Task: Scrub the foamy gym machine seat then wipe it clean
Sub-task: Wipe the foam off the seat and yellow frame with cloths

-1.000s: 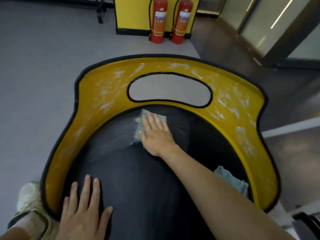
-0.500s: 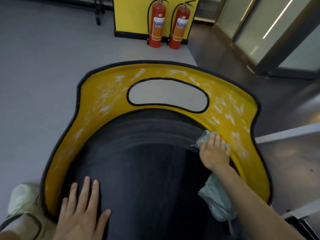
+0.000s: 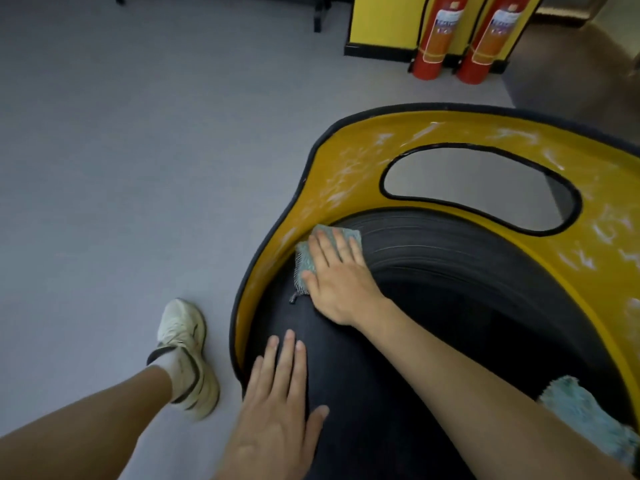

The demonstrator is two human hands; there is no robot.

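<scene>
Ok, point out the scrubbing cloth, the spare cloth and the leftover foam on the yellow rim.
scrubbing cloth [image 3: 304, 263]: head view, its uncovered left edge.
spare cloth [image 3: 588, 410]: head view, its fluffy upper part.
leftover foam [image 3: 341, 174]: head view, a patch of white streaks.

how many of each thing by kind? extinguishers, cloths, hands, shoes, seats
fire extinguishers: 2
cloths: 2
hands: 2, left hand and right hand
shoe: 1
seat: 1
total: 8
</scene>
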